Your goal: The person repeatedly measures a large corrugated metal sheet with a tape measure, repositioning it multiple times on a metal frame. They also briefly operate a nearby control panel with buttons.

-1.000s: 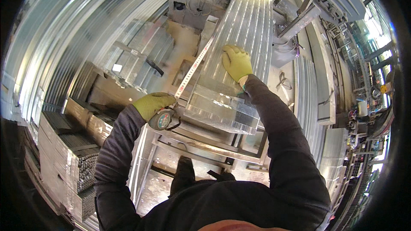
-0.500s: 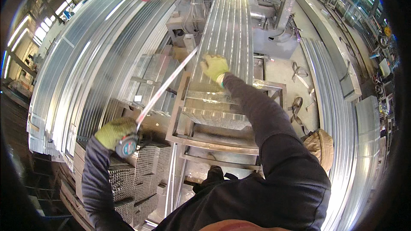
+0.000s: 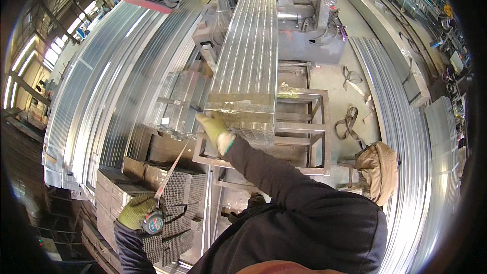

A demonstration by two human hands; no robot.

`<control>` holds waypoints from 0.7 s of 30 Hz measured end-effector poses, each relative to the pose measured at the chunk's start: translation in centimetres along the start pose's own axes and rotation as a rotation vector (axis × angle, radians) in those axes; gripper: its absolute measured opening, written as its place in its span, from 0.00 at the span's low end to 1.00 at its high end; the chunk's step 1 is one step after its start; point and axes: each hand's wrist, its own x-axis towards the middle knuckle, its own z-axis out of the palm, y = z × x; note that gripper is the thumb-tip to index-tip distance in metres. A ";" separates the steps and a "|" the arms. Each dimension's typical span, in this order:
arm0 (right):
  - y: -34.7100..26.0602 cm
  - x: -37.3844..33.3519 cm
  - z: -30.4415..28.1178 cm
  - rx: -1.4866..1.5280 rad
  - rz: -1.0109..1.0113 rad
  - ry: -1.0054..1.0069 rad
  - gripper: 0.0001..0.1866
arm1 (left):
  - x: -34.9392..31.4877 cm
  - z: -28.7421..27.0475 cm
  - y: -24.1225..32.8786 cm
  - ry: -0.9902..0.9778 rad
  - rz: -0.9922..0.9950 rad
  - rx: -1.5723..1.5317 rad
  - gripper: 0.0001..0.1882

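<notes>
My gloved left hand (image 3: 138, 212) is closed around a round-cased tape measure (image 3: 153, 222), low on the left above stacked tubes. Its pale blade (image 3: 170, 175) runs up and to the right, out past the hand; the far end is hard to make out. My gloved right hand (image 3: 215, 131) is at the near left corner of a long bundle of shiny metal tubes (image 3: 248, 50). Its fingers are bent together, and a small dark thin thing (image 3: 195, 108) shows at their tips, too small to name. Brownish tape (image 3: 241, 105) wraps the bundle's near end.
A steel frame (image 3: 302, 170) stands beneath the bundle. Stacked tubes with open ends (image 3: 177, 193) lie lower left, long metal profiles (image 3: 106, 86) farther left. Machinery (image 3: 309, 40) flanks the bundle. On the right are black straps (image 3: 348, 122), a brown cloth item (image 3: 378, 170) and more long profiles (image 3: 401, 122).
My right hand has left the top of the bundle and come nearer, to its near left corner. My left hand has lowered with the tape measure, and less blade shows.
</notes>
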 end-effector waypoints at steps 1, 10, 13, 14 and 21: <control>0.7 -1.7 -0.4 0.013 0.010 -0.013 0.32 | -0.7 0.9 0.2 0.044 -0.105 -0.096 0.14; -1.2 -7.5 3.0 0.628 0.342 -0.397 0.30 | -6.9 4.7 -0.2 0.089 -0.066 -0.244 0.16; -5.3 -7.0 5.7 0.676 0.206 -0.343 0.25 | -7.9 4.0 -1.0 0.143 -0.014 0.048 0.13; -6.6 -6.8 6.4 0.690 0.141 -0.406 0.25 | -8.3 3.9 -1.3 0.141 -0.011 0.031 0.12; -8.1 -9.2 6.8 0.643 0.082 -0.545 0.31 | -10.5 2.7 -6.8 0.056 -0.324 -0.083 0.17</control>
